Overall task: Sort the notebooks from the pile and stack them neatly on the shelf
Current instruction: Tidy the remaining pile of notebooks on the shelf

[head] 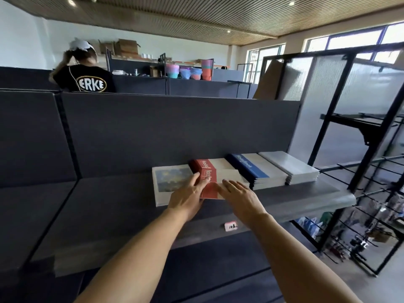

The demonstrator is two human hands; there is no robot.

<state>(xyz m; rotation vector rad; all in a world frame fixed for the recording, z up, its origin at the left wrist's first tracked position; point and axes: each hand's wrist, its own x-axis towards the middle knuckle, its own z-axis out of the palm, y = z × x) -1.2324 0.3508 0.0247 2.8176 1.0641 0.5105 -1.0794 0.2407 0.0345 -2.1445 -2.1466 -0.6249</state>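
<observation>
While both flat hands [218,194] press one red notebook [209,184], four stacks [271,169] line the shelf [306,194].

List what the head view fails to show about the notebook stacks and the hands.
- Front of the red notebook stack: covered by the left hand and right hand.
- Picture-cover notebook: print blurred; right edge hidden by the left hand.
- Label on the shelf edge: writing too small.
- Source pile: not seen in this view.
- Blue notebook stack: count too fine.

Left grip [188,194] flat, fingers extended, right grip [239,193] likewise
</observation>
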